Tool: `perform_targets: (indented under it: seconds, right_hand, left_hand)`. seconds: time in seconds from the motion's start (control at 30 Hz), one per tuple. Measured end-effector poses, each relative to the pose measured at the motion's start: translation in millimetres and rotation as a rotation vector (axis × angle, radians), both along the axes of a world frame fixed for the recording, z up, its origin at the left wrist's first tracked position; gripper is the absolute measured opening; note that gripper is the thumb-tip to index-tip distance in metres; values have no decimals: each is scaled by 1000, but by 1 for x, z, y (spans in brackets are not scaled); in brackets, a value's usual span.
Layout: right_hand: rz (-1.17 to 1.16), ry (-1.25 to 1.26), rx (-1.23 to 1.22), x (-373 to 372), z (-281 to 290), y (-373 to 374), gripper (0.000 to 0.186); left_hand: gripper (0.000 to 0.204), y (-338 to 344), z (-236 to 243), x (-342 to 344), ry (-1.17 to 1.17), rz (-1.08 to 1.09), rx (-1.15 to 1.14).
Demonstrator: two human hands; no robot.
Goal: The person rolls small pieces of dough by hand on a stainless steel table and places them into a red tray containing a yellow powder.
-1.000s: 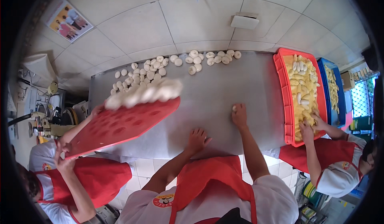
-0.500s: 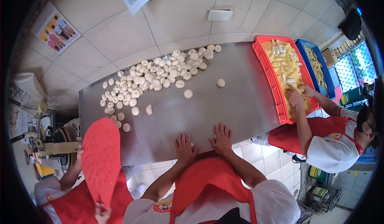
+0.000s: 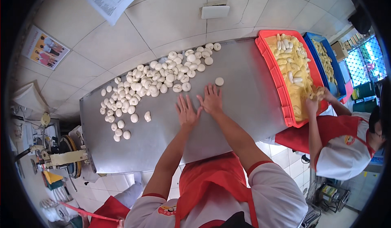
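My left hand (image 3: pixel 187 113) and my right hand (image 3: pixel 211 101) lie palm down and side by side on the metal table (image 3: pixel 252 106), fingers spread and both arms stretched forward. Anything under the palms is hidden. Just beyond my right fingertips sits a single round dough piece (image 3: pixel 219 81). A spread-out heap of pale round dough pieces (image 3: pixel 153 88) covers the far left half of the table. Nearer to me, an odd-shaped dough piece (image 3: pixel 147 116) lies apart from the heap.
A red tray (image 3: pixel 273 81) at the table's right end holds yellow crumbs and finger-shaped dough pieces. Beside it is a blue tray (image 3: pixel 342 81). A co-worker's hands (image 3: pixel 314 99) hold dough over the red tray. At lower left, another person carries a red board (image 3: pixel 87 212), seen edge-on.
Both my hands have slid forward from the near table edge toward the dough heap. The co-worker on the left has lowered and turned the red board away. The right co-worker's hands have lifted dough.
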State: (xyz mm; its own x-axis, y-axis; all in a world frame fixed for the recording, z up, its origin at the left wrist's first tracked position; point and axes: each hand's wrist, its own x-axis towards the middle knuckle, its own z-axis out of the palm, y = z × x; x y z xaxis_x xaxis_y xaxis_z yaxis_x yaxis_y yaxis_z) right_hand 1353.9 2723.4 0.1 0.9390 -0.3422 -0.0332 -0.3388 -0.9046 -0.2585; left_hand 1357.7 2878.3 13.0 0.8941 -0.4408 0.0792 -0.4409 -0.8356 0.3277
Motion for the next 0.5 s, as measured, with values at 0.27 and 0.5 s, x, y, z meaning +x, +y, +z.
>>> perform_targets:
  seconds: [0.27,0.5]
  right_hand:
    - [-2,-38,267,-172,-21,44,53]
    - [-590,-955,2575,-224,40,-55,66]
  left_hand:
    - [60,85,-46,-123,361,14,-309]
    - [66,-28,63,-68,160,-431,-492]
